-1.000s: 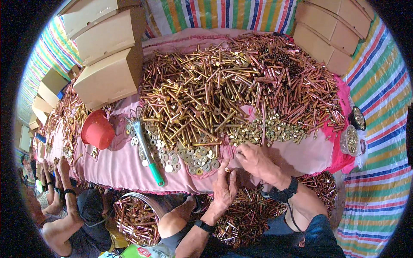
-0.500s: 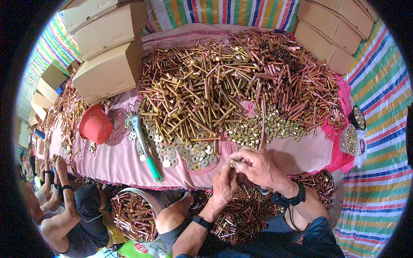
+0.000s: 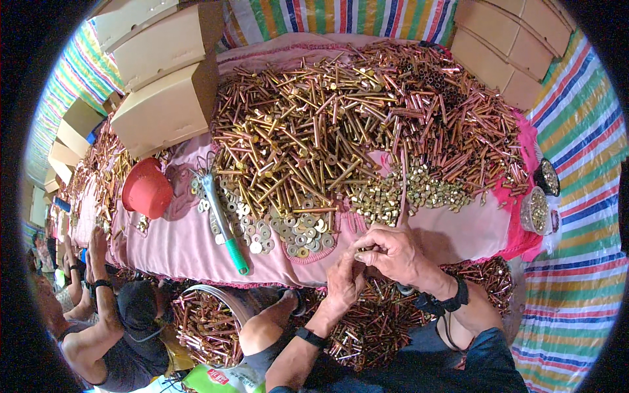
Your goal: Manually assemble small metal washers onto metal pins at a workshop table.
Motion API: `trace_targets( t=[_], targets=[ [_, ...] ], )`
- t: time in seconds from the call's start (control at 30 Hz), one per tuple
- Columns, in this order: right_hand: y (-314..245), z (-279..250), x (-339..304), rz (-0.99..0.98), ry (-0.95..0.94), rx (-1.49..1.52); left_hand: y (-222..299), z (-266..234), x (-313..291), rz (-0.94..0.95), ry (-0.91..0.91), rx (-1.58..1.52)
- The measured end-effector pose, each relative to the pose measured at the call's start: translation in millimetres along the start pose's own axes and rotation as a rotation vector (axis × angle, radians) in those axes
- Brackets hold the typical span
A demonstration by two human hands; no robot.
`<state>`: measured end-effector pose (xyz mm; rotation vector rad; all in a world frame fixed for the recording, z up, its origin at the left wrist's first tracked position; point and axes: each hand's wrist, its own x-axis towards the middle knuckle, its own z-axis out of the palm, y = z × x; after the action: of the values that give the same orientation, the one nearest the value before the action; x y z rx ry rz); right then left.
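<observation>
My left hand and my right hand meet over the near edge of the pink cloth. Fingers of both are closed around a small brass-coloured metal piece, mostly covered, so its exact kind is unclear. Just beyond them lies a heap of small brass-coloured nuts. Flat round washers are spread to the left of my hands. Farther back, long brass-coloured bolts form a large pile, with coppery metal tubes to its right.
A green-handled metal tool and a red plastic pot lie leftward. Cardboard boxes stand behind. Clear tubs sit at right. Below are a bolt-filled bucket and more bolts. A co-worker is at left.
My hands stay together at nearly the same spot, the fingers shifting slightly around the small piece, which shows less now. At left, the co-worker's hands have moved slightly.
</observation>
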<state>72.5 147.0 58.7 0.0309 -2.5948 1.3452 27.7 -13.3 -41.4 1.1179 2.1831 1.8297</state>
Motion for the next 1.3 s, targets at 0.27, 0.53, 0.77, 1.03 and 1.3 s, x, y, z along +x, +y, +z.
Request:
trace_targets(
  t=[0.27, 0.53, 0.77, 1.03, 1.3],
  targets=[
    [-9.3, 1.2, 0.6, -0.154, 0.070, -0.154, -0.7, -1.6, -2.9, -0.070, -0.049, 0.048],
    [-0.7, 2.6, -0.1, -0.059, 0.058, -0.044, -13.1, 0.0, -8.9, -0.039, -0.055, 0.045],
    [-4.2, 1.6, -1.9, -0.028, 0.074, -0.029, -17.2, 1.3, -8.8, 0.033, -0.076, 0.006],
    [-14.1, 5.1, -6.0, 0.028, 0.102, -0.049, -3.5, -2.3, -3.3, 0.031, -0.055, 0.060],
    [-1.2, 6.5, -6.7, -0.055, 0.108, -0.109, -11.0, -1.0, -9.3, 0.028, -0.088, 0.047]
  ],
)
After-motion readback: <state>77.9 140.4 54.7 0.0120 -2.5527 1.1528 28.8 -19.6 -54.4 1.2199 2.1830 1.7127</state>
